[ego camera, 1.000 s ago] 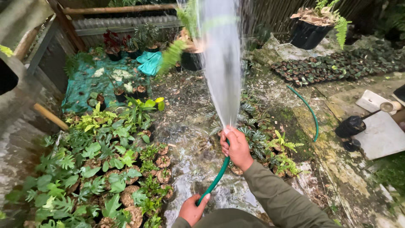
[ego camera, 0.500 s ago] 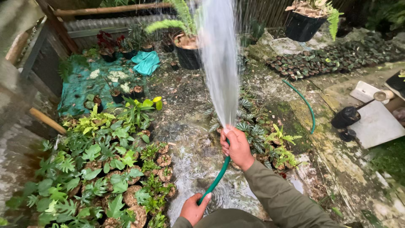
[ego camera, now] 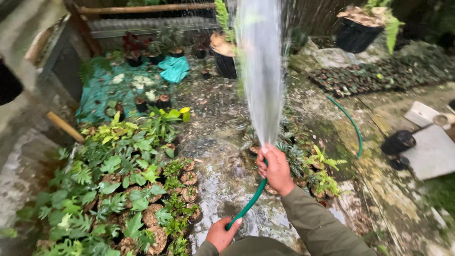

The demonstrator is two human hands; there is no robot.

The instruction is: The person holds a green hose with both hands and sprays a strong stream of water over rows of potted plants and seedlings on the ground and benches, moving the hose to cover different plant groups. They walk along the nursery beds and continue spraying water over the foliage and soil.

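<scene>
My right hand (ego camera: pixel 275 169) grips the end of a green garden hose (ego camera: pixel 250 203), thumb pressed over the opening. A wide fan of water (ego camera: pixel 259 71) sprays up and away from it toward a black pot with a fern (ego camera: pixel 222 57). My left hand (ego camera: pixel 222 234) holds the same hose lower down, close to my body. Both arms wear olive-green sleeves. The hose loops on behind, curving over the wet ground (ego camera: pixel 348 121) at the right.
Many small potted green plants (ego camera: pixel 123 189) crowd the left. A teal net (ego camera: pixel 118 87) with little pots lies further back. A large black pot (ego camera: pixel 358 33) stands at top right, seedling trays (ego camera: pixel 379 76) beside it. Grey slabs (ego camera: pixel 433 147) and a dark scoop (ego camera: pixel 398 141) lie right.
The view has tilted slightly down and left. Both hands keep their grip on the hose and the spray continues forward.
</scene>
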